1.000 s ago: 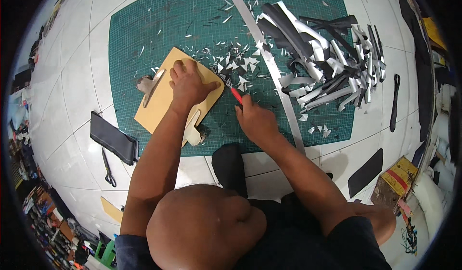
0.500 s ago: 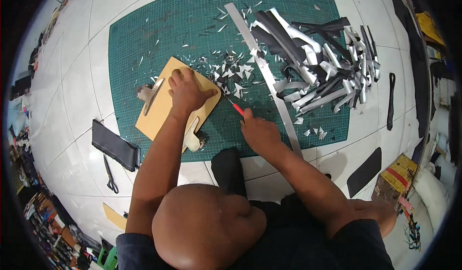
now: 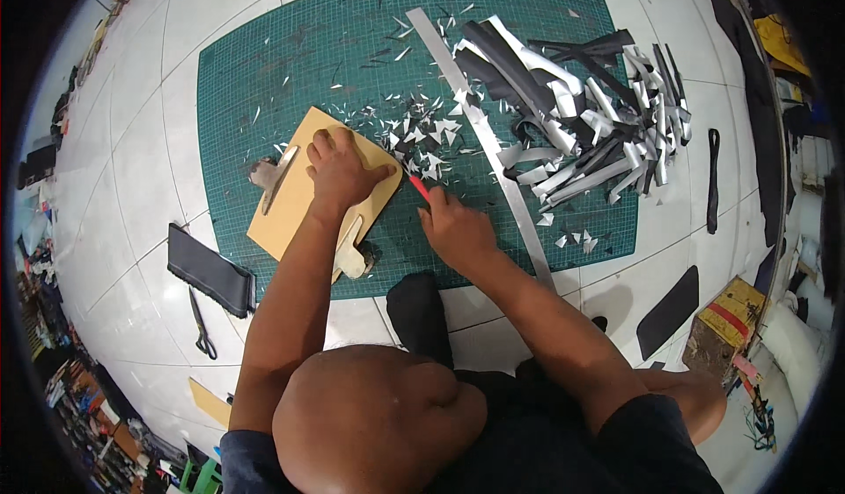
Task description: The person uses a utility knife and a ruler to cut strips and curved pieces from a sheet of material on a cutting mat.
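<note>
My left hand [image 3: 339, 168] lies flat on a tan board [image 3: 290, 199], its fingers apart, pressing it to the green cutting mat [image 3: 242, 80]. Two metal clips grip the board: one clip [image 3: 277, 177] on its left edge, another clip [image 3: 350, 252] on its lower right edge. A slim red-handled tool, seemingly a craft knife [image 3: 419, 186], is held in my right hand [image 3: 461, 234]. Its tip is at the board's right corner; the blade is too small to make out. Small black and white scraps [image 3: 427, 133] lie just beyond that corner.
A long metal ruler [image 3: 484, 138] crosses the mat, with a heap of black and white strips [image 3: 576, 98] on its right. On the tiled floor lie a stack of dark fabric pieces [image 3: 209, 270], scissors [image 3: 202, 331], a black strip [image 3: 713, 182] and a dark panel [image 3: 667, 312].
My right hand has moved left and slightly up, bringing the red-handled knife up to the board's right corner. My left hand and the board have stayed in place.
</note>
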{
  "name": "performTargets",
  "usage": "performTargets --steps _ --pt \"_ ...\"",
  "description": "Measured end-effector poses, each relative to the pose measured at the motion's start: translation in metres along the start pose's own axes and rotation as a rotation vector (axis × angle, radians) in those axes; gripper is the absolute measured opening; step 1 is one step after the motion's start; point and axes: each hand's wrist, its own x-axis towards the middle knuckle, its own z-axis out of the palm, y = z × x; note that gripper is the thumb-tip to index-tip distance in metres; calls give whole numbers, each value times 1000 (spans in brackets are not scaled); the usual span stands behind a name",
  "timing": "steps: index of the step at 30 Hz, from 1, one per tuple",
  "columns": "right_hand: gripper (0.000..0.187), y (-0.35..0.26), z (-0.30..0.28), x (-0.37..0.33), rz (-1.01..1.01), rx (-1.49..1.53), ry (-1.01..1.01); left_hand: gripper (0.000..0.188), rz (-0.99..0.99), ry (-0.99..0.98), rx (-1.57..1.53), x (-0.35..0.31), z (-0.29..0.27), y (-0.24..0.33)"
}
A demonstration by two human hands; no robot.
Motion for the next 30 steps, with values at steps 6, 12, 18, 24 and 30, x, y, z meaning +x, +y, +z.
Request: performTargets --steps 6,12,18,24,30 --pt "21 3 0 -4 144 -72 -252 100 -13 -39 -12 -1 -8 3" --pt "27 11 -14 -11 171 -95 -221 98 -32 -38 -46 2 -3 -1" --pt "29 23 -30 -26 272 75 -116 85 90 153 -46 -5 9 -13" --pt "28 18 -10 -4 88 -10 -66 84 -6 39 -108 6 6 -3" --pt "27 14 -2 15 -43 -14 -6 86 -26 54 -38 3 0 -3"
